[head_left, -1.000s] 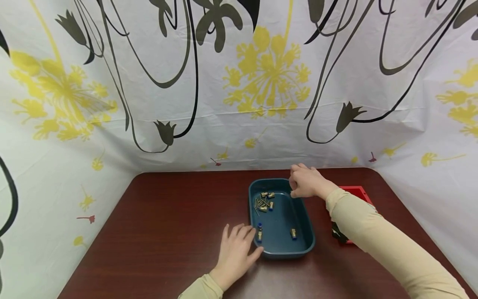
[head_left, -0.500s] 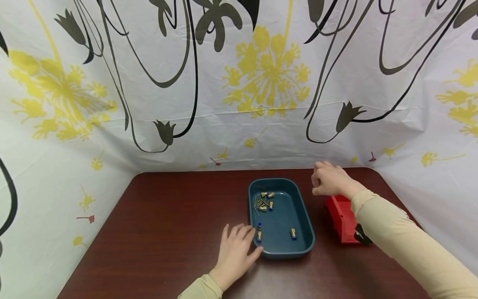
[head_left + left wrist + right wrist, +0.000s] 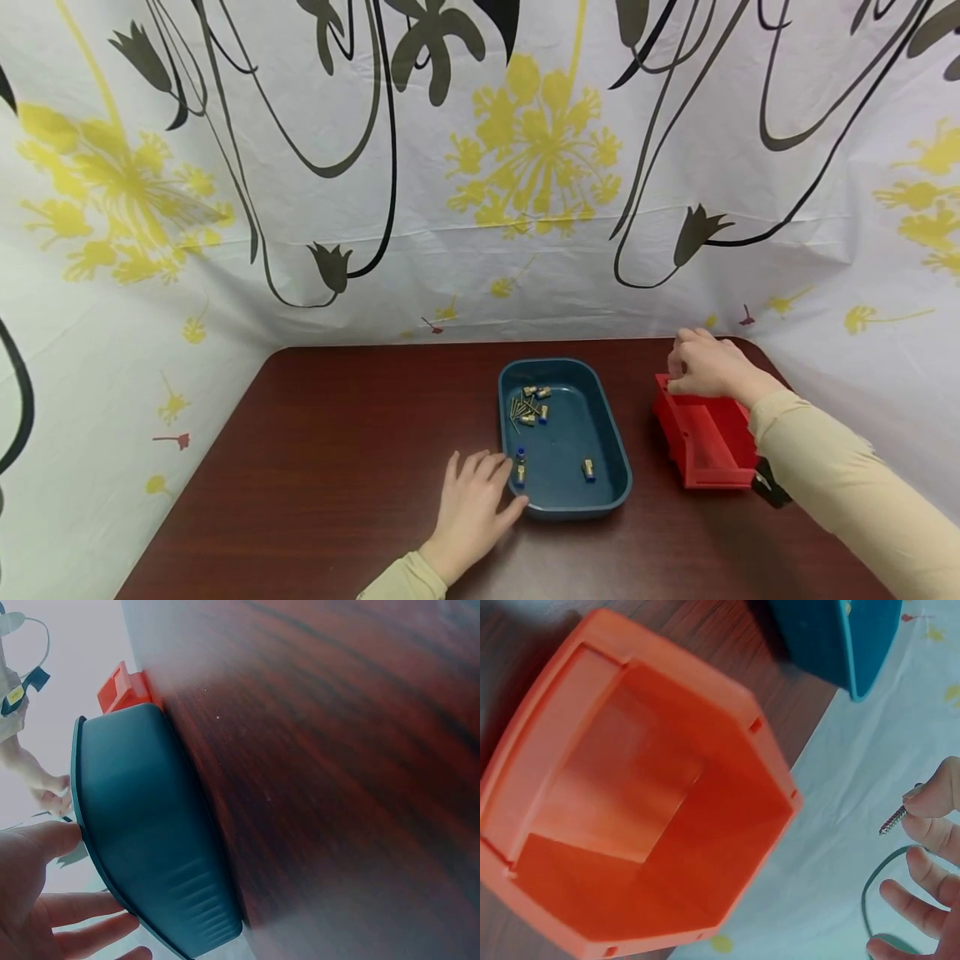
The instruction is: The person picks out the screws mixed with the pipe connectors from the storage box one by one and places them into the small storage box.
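Observation:
My right hand [image 3: 712, 367] is over the far end of a red plastic bin [image 3: 678, 446] on the right of the table. In the right wrist view its thumb and forefinger pinch a small threaded screw [image 3: 892, 821], tip pointing outward; the bin's inside shows bare. My left hand [image 3: 471, 515] rests at the near left rim of a dark blue tray [image 3: 573, 506], fingers spread and fairly straight. Inside the tray lie a small heap of thin screws [image 3: 522, 408] and several brass fittings with blue ends, one fitting [image 3: 588, 470] apart at the near right.
Both containers stand on a dark reddish-brown wooden table [image 3: 360, 450], with a gap between them. A white patterned cloth [image 3: 420, 292] hangs behind and at the sides. A black strap [image 3: 771, 485] shows under the right forearm.
My right hand has moved right, from above the tray's far right corner to over the red bin, uncovering more of the bin. My left hand and the tray stay put.

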Demonstrator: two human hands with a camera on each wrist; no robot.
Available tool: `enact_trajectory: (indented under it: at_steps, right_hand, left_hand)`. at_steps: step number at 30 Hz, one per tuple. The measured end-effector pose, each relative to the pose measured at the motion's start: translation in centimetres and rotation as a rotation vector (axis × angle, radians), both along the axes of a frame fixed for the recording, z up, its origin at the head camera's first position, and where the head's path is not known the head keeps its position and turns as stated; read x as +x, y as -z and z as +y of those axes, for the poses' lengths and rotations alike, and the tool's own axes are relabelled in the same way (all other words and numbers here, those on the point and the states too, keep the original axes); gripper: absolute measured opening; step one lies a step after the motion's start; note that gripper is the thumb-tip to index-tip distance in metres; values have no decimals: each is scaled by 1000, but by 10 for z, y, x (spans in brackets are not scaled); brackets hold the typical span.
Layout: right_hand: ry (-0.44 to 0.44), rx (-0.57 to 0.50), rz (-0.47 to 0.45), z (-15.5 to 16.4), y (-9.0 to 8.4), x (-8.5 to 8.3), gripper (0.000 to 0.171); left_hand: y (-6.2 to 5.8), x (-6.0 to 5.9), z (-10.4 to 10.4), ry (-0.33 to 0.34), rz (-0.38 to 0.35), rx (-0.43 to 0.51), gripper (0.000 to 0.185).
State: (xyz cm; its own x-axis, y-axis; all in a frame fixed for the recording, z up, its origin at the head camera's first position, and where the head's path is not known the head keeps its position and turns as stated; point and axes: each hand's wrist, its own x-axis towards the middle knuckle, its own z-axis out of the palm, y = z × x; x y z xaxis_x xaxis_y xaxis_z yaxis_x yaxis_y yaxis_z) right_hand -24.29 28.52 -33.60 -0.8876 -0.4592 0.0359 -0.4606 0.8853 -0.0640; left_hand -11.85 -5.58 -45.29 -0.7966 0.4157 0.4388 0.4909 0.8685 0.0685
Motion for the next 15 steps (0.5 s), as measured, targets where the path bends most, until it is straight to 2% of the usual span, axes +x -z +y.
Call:
enact_trajectory:
  at_steps: [15]
  right_hand:
    - [81,-32,-74,27,20,2,15]
  left_hand:
    - [0,0,0,-1,-7,-7,45]
